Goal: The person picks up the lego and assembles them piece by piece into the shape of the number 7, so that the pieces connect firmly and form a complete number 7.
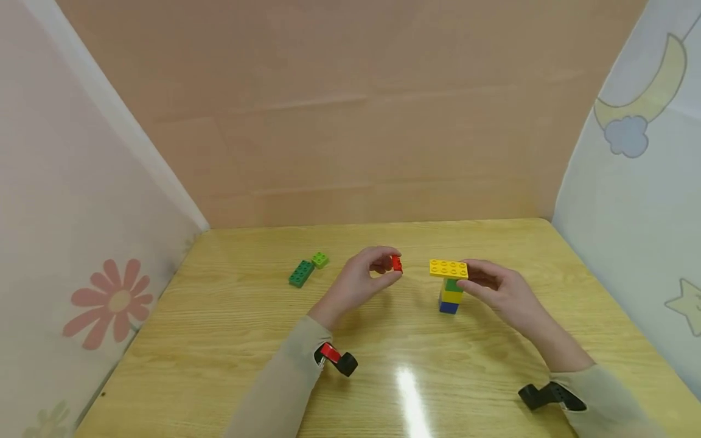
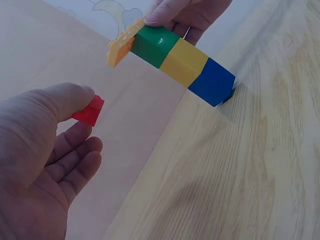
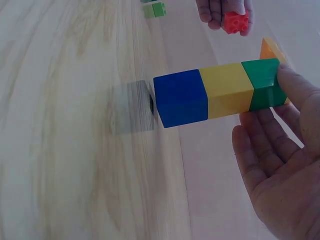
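Note:
My left hand (image 1: 361,277) pinches a small red toy brick (image 1: 397,264) between thumb and fingers, and the brick's studs (image 3: 236,23) show in the right wrist view. To its right is a short tower with a blue brick (image 3: 181,100) at the bottom, then a yellow brick (image 3: 226,90) and a green brick (image 3: 262,82). A wider flat yellow brick (image 1: 448,268) tops it, jutting out past the green one on the left. My right hand (image 1: 504,295) grips the tower near its top, thumb against the green brick. The tower's base is right at the tabletop.
Left of my left hand, a dark green brick (image 1: 302,274) and a small light green brick (image 1: 320,260) lie together on the wooden table (image 1: 208,340). A tan panel (image 1: 350,121) rises behind the table, with patterned cloth (image 1: 646,201) at both sides.

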A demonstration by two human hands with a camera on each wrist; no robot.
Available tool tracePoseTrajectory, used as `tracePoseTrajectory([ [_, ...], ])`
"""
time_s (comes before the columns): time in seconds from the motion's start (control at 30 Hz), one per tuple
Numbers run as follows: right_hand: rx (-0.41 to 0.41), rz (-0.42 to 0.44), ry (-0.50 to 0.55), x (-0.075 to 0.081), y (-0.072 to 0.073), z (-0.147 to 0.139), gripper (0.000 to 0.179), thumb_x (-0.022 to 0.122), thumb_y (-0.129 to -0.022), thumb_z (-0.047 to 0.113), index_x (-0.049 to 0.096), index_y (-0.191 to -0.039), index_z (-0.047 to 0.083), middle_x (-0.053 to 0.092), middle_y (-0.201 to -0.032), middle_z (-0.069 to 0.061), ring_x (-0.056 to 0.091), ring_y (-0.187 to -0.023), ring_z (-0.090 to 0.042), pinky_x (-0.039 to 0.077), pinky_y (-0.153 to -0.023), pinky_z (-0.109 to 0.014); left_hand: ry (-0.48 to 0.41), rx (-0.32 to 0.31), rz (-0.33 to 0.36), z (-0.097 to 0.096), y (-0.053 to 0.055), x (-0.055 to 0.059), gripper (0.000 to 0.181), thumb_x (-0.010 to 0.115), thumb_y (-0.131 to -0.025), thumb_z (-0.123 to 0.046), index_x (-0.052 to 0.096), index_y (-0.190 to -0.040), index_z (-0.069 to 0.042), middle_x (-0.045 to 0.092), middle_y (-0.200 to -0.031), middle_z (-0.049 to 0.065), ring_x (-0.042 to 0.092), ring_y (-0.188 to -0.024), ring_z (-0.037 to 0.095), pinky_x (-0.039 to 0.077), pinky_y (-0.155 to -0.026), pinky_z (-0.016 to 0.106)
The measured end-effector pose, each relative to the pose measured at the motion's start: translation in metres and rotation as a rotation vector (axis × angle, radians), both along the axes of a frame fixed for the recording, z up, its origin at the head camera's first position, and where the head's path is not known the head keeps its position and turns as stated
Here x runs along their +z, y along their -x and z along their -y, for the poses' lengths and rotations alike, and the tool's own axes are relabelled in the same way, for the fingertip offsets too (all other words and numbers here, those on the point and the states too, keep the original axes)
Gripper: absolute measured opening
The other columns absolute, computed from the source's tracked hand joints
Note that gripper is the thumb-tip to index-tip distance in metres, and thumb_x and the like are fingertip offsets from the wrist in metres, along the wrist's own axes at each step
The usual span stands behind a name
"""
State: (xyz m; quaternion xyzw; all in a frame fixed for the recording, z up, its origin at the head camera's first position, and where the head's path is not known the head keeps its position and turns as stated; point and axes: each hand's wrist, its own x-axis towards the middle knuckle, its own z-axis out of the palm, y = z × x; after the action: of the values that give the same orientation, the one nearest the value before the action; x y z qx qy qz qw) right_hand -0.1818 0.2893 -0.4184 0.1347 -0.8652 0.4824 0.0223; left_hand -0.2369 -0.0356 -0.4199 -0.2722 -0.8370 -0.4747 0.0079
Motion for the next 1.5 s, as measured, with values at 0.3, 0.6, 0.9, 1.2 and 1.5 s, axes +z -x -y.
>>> tracePoseTrajectory([
  [0.3, 0.035, 0.001, 0.001, 0.002, 0.007, 0.018, 0.052, 0.074, -0.109, 0.028, 0.062, -0.154, 0.005, 0.073, -0.136, -0.013, 0.071, -0.115, -0.012, 0.058, -0.092, -0.022, -0.058, 0.055, 0.076, 0.018, -0.001, 0.001, 0.034, 0.082, -0.103, -0.02, 0.062, -0.13, -0.014, 0.069, -0.124, -0.001, 0.066, -0.119, 0.031, 0.055, -0.108, 0.048],
  [0.6, 0.075, 0.004, 0.015, -0.001, 0.017, 0.037, 0.051, 0.076, -0.109, 0.029, 0.063, -0.152, 0.005, 0.074, -0.134, -0.012, 0.07, -0.12, -0.032, 0.058, -0.092, -0.025, -0.055, -0.008, 0.027, 0.035, 0.0, 0.0, 0.042, 0.077, -0.107, -0.017, 0.064, -0.147, -0.013, 0.068, -0.134, -0.001, 0.064, -0.126, 0.024, 0.049, -0.116, 0.052],
  [0.9, 0.109, 0.027, 0.051, -0.003, 0.023, 0.054, 0.051, 0.077, -0.107, 0.029, 0.064, -0.151, 0.006, 0.073, -0.135, -0.011, 0.07, -0.122, -0.033, 0.059, -0.093, -0.027, -0.115, -0.075, 0.067, 0.042, -0.002, 0.0, 0.038, 0.076, -0.107, -0.015, 0.068, -0.144, -0.017, 0.069, -0.131, -0.003, 0.066, -0.119, 0.018, 0.05, -0.113, 0.057],
  [1.2, 0.126, 0.017, 0.066, -0.004, 0.025, 0.063, 0.046, 0.078, -0.107, 0.026, 0.068, -0.147, 0.006, 0.073, -0.135, -0.01, 0.07, -0.12, -0.031, 0.059, -0.093, -0.028, -0.095, -0.108, 0.075, 0.039, -0.003, 0.002, 0.032, 0.077, -0.107, -0.017, 0.07, -0.139, -0.019, 0.073, -0.123, -0.007, 0.067, -0.112, 0.017, 0.051, -0.111, 0.058],
  [1.5, 0.121, 0.023, 0.068, -0.008, 0.027, 0.066, 0.047, 0.079, -0.106, 0.028, 0.068, -0.148, 0.008, 0.073, -0.136, -0.007, 0.07, -0.122, -0.031, 0.058, -0.095, -0.029, -0.097, -0.062, 0.158, 0.038, -0.003, 0.0, 0.035, 0.08, -0.105, -0.03, 0.072, -0.139, -0.025, 0.073, -0.122, -0.009, 0.067, -0.111, 0.018, 0.057, -0.098, 0.044],
])
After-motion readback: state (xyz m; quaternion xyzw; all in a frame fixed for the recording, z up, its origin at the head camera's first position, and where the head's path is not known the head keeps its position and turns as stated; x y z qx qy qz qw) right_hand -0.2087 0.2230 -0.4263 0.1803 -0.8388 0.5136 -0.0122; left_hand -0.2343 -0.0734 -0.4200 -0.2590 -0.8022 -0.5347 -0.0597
